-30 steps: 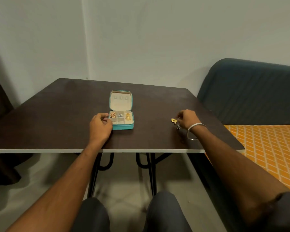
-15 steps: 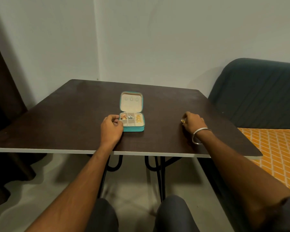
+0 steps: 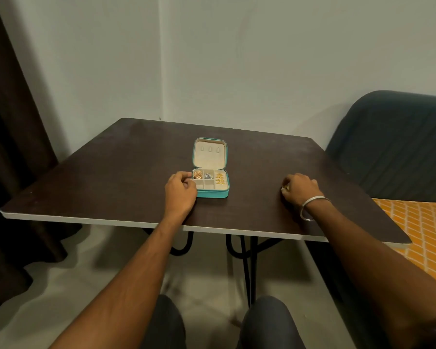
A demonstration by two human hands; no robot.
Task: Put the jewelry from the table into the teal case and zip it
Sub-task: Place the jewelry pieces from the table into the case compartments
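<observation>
The case (image 3: 210, 183) lies open on the table (image 3: 111, 172), and the left hand (image 3: 180, 190) rests against its left side. The fingers (image 3: 184, 178) of this hand are curled, and the fingertips touch the left rim of the tray; I cannot tell if they really grip it. Just to the right of these fingertips, in the near half of the case, are small compartments. The one closest to the hand holds a gold piece (image 3: 198, 174), the next one a silver piece (image 3: 208, 176), and the long compartment on the far side from the hand holds gold earrings (image 3: 219, 179). The two front compartments look bare. The lid (image 3: 210, 153) stands up behind the tray, beige inside.

The right hand (image 3: 300, 188) is well apart from the case, on the table to the right. Its fingers are curled down and pinch a small gold jewel (image 3: 285, 188) at the fingertips, close to the table surface. A silver bangle (image 3: 312, 206) is around the right wrist.

Beyond the right hand stands a dark sofa (image 3: 393, 144) with an orange patterned cover (image 3: 423, 222).
</observation>
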